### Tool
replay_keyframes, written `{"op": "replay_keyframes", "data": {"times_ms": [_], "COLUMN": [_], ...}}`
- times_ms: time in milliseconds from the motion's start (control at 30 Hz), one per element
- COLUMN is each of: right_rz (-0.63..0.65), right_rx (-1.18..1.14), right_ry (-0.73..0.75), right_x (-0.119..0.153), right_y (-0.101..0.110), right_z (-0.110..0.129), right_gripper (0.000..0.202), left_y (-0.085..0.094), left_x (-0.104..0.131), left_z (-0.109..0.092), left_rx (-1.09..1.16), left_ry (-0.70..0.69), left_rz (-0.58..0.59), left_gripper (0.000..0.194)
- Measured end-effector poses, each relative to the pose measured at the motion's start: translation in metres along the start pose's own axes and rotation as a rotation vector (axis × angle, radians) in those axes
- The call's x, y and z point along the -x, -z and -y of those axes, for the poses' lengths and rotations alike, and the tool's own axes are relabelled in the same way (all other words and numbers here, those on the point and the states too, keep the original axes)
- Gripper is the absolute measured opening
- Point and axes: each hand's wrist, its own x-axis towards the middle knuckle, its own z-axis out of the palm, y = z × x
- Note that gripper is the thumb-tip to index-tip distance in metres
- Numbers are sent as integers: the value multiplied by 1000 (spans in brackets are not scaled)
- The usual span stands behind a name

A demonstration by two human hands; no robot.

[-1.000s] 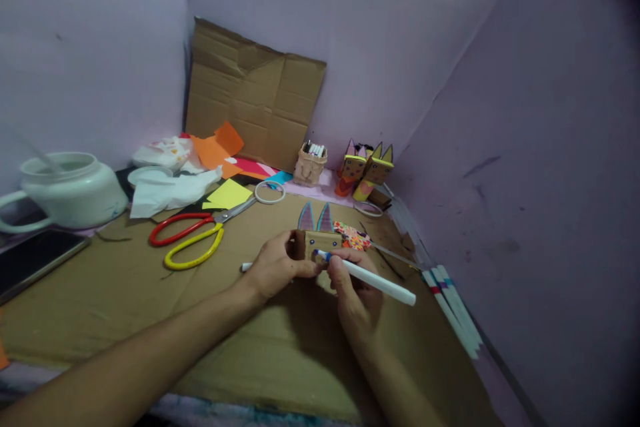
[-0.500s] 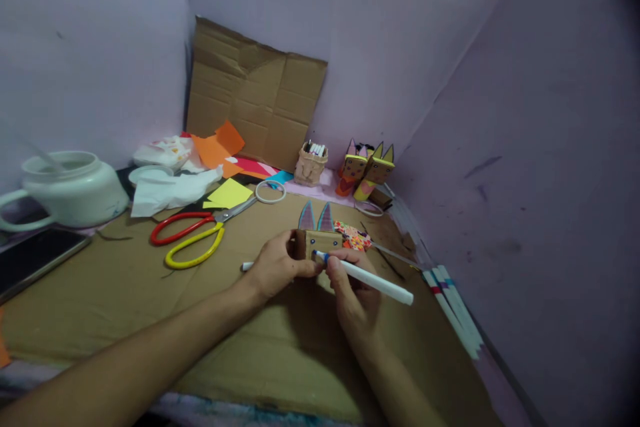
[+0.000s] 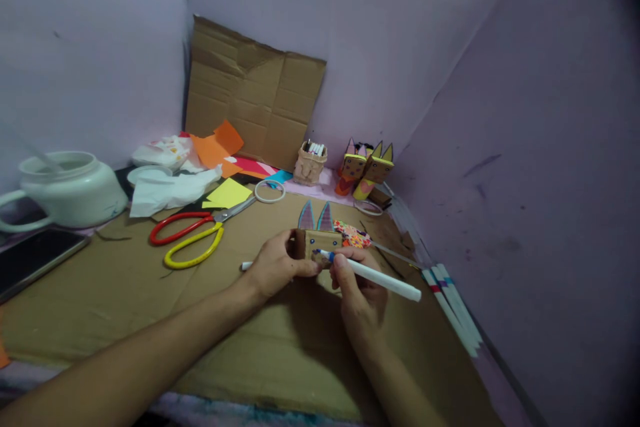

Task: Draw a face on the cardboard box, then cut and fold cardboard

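Note:
My left hand (image 3: 280,260) is closed on the left side of a small cardboard animal figure (image 3: 323,239). Two pointed purple ears edged in blue rise from its top, and two dark eyes mark its front. Between the fingers of my right hand (image 3: 357,283) is a white marker pen (image 3: 383,277) with a blue collar. Its tip is at the lower front of the figure, where dark marks show; whether it touches I cannot tell. A patterned colourful piece (image 3: 353,235) sits just behind the figure. Part of another white pen (image 3: 247,266) sticks out left of my left hand.
Red-and-yellow-handled scissors (image 3: 194,239) lie to the left on the cardboard sheet (image 3: 215,333). A white pot (image 3: 73,190) and a phone (image 3: 37,260) stand and lie further left. Behind are a pen holder (image 3: 310,165) and two finished-looking cardboard figures (image 3: 367,170); several markers (image 3: 450,307) lie right.
My right hand has shifted slightly right with the marker pen, its tip moving a little to the right on the figure's front. My left hand and the figure stay nearly in place.

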Motion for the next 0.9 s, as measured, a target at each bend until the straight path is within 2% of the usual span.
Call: {"op": "replay_keyframes", "data": {"times_ms": [167,367,633,800,900], "right_rz": [-52,38,46,28,-32], "right_rx": [55,89,103,83,2], "right_ry": [34,62,44,33,7], "right_x": [0,1,2,1,0], "right_y": [2,3,2,1,0], "right_z": [1,-4,-6,-4,1], "right_gripper": [11,9,13,12,13], "left_y": [1,0,0,0,0], "left_x": [0,1,0,0,0], "left_z": [1,-3,-1,-1,-2], "left_rx": [-14,-1,-11,-22,-10], "left_ry": [6,5,9,9,17], "left_rz": [-10,6,-5,-17,-15], "left_gripper": [52,53,56,53,54]}}
